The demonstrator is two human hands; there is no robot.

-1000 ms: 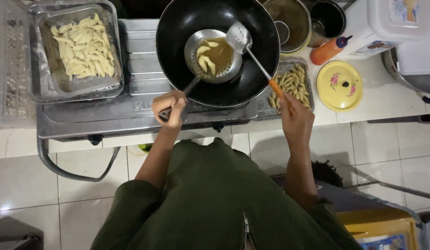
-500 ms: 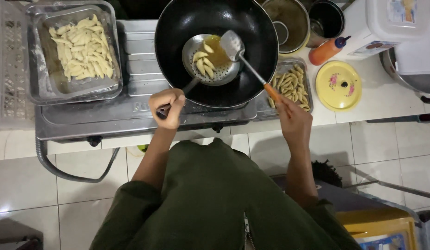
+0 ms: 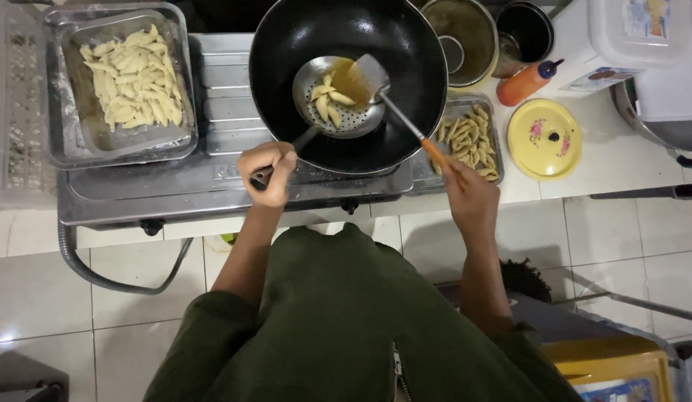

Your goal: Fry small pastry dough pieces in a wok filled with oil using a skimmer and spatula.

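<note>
Where wok [image 3: 286, 89] rim (crowded) closes in

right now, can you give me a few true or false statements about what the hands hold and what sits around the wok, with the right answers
1. The left hand holds the handle of a perforated metal skimmer over the black wok. True.
2. The right hand holds a pair of wooden chopsticks. False: it holds an orange-handled metal spatula, its blade at the skimmer.
3. The skimmer is empty. False: several pale dough pieces lie in it.
4. A metal tray of pale uncooked pieces sits to the left of the wok. True.
5. The yellow lid covers the wok. False: it lies on the white counter, right of the wok.
</note>
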